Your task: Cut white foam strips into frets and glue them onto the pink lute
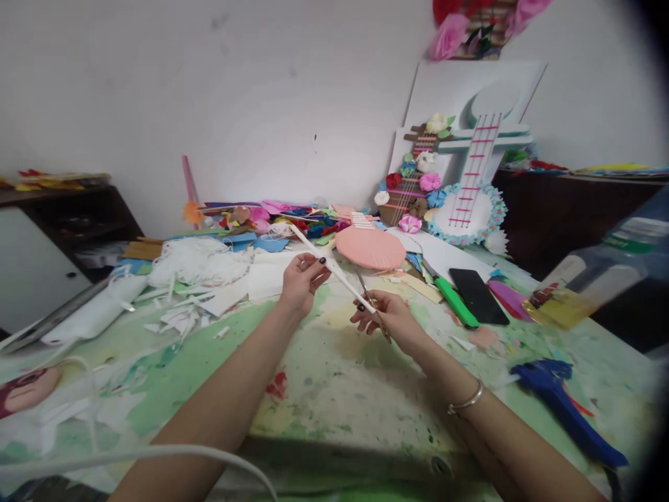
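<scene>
My left hand point(302, 281) is closed on a long thin white strip point(327, 263) that runs from the far left down toward my right hand. My right hand point(389, 319) is closed on the near end of that strip and also grips a pair of scissors point(372, 301) whose blades point away along the strip. Both hands hover over a paint-stained green tabletop point(324, 376). A bracelet sits on my right wrist.
A pink round paper piece point(370, 247), a green-handled cutter point(456, 301) and a black phone point(478, 295) lie to the right. A blue glue gun point(562, 401) rests at the near right. White scraps point(188, 279) and coloured paper litter the left and back. A decorated paper guitar point(467, 188) leans on the wall.
</scene>
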